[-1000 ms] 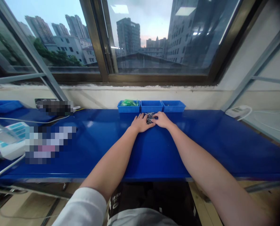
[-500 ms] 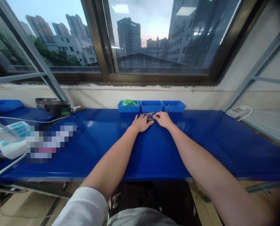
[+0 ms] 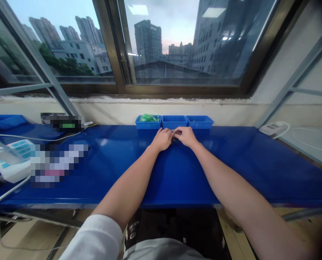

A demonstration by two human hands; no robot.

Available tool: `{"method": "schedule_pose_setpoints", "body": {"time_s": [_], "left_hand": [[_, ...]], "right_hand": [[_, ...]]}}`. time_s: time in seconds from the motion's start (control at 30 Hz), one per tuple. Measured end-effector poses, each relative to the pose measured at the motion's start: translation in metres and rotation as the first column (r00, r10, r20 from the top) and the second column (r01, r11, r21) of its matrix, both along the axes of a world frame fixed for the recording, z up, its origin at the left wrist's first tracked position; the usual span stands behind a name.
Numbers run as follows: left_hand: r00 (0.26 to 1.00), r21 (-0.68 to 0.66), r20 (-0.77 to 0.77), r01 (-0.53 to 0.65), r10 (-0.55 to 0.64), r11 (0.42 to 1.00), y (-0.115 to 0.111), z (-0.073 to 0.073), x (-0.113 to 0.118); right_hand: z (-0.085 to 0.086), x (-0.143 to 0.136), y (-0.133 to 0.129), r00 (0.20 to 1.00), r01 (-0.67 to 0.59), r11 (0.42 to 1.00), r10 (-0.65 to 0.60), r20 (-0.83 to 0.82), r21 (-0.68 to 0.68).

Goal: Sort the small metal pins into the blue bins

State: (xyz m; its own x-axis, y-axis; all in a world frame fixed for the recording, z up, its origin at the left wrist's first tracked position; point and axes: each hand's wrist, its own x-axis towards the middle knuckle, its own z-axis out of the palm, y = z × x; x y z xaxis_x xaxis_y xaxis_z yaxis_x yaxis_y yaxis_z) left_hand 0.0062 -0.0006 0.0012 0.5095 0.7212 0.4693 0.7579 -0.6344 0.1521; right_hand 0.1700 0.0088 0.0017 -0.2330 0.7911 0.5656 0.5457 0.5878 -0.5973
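Left hand (image 3: pixel 163 139) and right hand (image 3: pixel 187 137) flank small metal pieces (image 3: pixel 173 141); cannot tell if either grips; low fingertips should best prevent scattering between them.

A white sleeve (image 3: pixel 95 233) and black legwear (image 3: pixel 177 225) with white lettering (image 3: pixel 134 229) are worn.

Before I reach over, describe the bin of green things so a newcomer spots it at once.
Find the window, then the blue table below it. Along its far edge, three small blue bins stand in a row. Take the row's leftmost bin, the only one showing green contents.
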Motion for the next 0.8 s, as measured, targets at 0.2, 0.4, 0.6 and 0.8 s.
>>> {"method": "schedule_pose_setpoints", "body": {"time_s": [0.2, 0.4, 0.6, 0.8], "left_hand": [[0.987, 0.01, 0.156, 0.028, -0.029, 1.0, 0.005, -0.002, -0.001], [0.961, -0.001, 0.275, -0.036, 0.035, 0.999, 0.011, -0.004, -0.002], [0.929, -0.092, 0.349, -0.096, 0.122, 0.991, 0.006, 0.002, -0.001], [0.93, -0.136, 0.342, -0.089, 0.131, 0.987, 0.004, 0.003, 0.0]], "right_hand": [[0.003, -0.003, -0.002, 0.999, -0.015, 1.0, 0.015, -0.04, 0.002], [0.003, -0.005, -0.006, 1.0, 0.003, 1.0, -0.004, -0.013, -0.029], [0.002, -0.001, -0.003, 0.999, -0.03, 0.993, 0.028, -0.024, -0.112], [0.0, 0.002, 0.003, 1.0, -0.011, 0.992, 0.009, -0.012, -0.123]]}}
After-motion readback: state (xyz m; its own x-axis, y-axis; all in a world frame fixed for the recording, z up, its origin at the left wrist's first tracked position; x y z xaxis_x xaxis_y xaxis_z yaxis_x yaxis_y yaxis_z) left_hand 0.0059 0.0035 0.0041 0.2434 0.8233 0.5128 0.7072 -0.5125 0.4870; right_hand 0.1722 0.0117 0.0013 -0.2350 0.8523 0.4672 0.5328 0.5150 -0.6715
